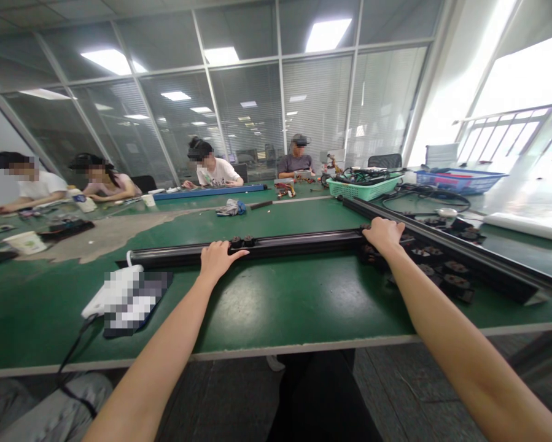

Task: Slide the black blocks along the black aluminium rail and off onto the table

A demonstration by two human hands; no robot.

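When traced outward from the near, pale-rimmed side of a glossy green tabletop (294, 313), first, at left, a flat dark case (149, 304), partly blurred out, and just beside it a white, oblong plastic block (114, 291) with a black cable (75, 337).

Next, a long, straight, slim black bar (298, 240), seemingly metal, lying along the tabletop. Long axis left to right, nearly parallel to the near edge, with the right end slightly farther off. Directly under the left hand (218, 259), well in from the left end; from the right hand (385, 236), stretching away leftward, with the right end nearest that hand.

At left, fingers draped over the top and thumb spread out to the right; cannot tell whether closed beneath. At right, fingers bent down at the very end; cannot tell whether pinching the bar or merely resting.

In looks, dark and shiny on top, with lines running lengthwise; near the middle, two small round black fittings (242, 241); at the left end, a white loop of cord (129, 258).

To the right, a cluster of small black parts with coppery centres (455, 268), beside a second long black rail (446, 248) set aslant. Farther off, a crumpled grey-blue cloth (232, 207), then a light green plastic basket (363, 189) heaped with dark parts.
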